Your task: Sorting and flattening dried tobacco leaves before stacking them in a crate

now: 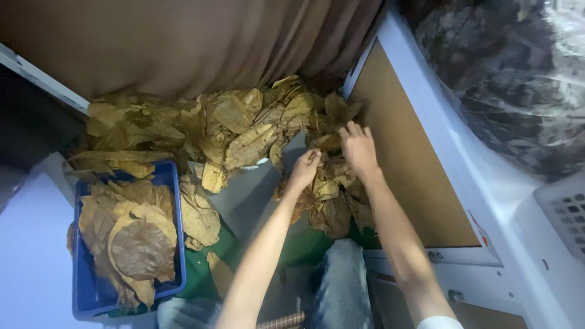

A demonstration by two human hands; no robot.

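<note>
Sorting dried leaves: the left hand [304, 169] and right hand [358, 146] both grasp leaves [332, 183] at centre-right; sorted ones fill the crate [173, 183] lower left.

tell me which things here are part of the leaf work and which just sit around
In hand: left hand and right hand in the dry leaf pile; blue crate of stacked leaves.
Lying about: brown curtain, wrapped bundle, white basket.

Single head-worn view – looks steeply down from above, close over the worker's own forearms, facing a heap of dried leaves [244, 131] and blue crate [177, 231] – no second view to overlap.
</note>
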